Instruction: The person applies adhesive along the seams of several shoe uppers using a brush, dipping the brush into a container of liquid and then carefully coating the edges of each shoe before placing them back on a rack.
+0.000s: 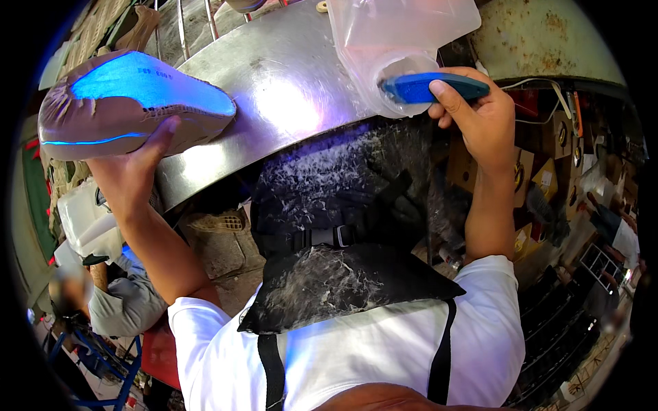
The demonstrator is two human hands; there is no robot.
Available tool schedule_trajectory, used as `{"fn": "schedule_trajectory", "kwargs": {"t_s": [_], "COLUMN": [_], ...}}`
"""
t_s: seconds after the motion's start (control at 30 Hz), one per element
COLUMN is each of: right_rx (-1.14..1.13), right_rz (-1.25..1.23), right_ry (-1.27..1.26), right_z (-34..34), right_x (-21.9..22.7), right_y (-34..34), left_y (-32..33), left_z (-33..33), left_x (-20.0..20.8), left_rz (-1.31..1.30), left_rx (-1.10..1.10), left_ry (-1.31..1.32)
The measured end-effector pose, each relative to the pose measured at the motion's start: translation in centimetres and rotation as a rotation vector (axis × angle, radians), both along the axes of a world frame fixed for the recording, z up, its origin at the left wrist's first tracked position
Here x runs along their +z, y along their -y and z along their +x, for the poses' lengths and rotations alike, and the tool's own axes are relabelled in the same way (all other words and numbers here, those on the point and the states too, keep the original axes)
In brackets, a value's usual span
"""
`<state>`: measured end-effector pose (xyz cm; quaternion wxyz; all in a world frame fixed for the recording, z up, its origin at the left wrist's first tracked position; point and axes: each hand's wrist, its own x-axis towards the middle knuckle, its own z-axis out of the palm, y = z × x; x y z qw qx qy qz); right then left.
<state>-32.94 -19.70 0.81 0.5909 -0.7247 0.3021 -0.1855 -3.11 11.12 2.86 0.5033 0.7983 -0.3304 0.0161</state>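
Observation:
My left hand (133,171) grips a shoe upper on its last (130,103), held sole side up at the upper left; the bottom glows blue and the sides are tan. My right hand (480,113) holds a blue brush handle (435,88), its head poked into the round mouth of a cut translucent plastic jug (394,41). The jug rests on a curved shiny metal table (274,103). A black apron (343,226) streaked with dried white glue covers my chest over a white shirt.
A rusty metal drum (548,34) stands at the upper right. Cardboard boxes (541,178) and wire racks (596,264) fill the right side. Another person in grey (120,305) sits low at the left beside a white plastic container (86,219).

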Motion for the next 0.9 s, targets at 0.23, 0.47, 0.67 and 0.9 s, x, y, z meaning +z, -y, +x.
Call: {"fn": "schedule_trajectory", "kwargs": {"t_s": [0.23,0.47,0.67,0.9], "right_rx": [0.22,-0.258,-0.08,-0.034], "right_rz": [0.139,0.392,1.158,1.171], "right_ry": [-0.085,0.162,0.397,0.57], "right_z": [-0.8,-4.0,0.4,7.5], "right_x": [-0.9,-2.0,-5.7,-7.2], "right_y": [3.1,0.3,-11.4,-16.6], "left_y": [-2.2,0.9,-6.3,-5.0], "left_z": [-2.6,-10.3,-8.0,-7.7], "left_x": [-3.7,-4.9,-7.1,-10.0], "left_rz": [0.587,-0.497,0.17,-0.088], "left_rx": [0.059,-0.084,-0.349,-0.343], "left_ry": [0.467,-0.331,0.47,0.878]}}
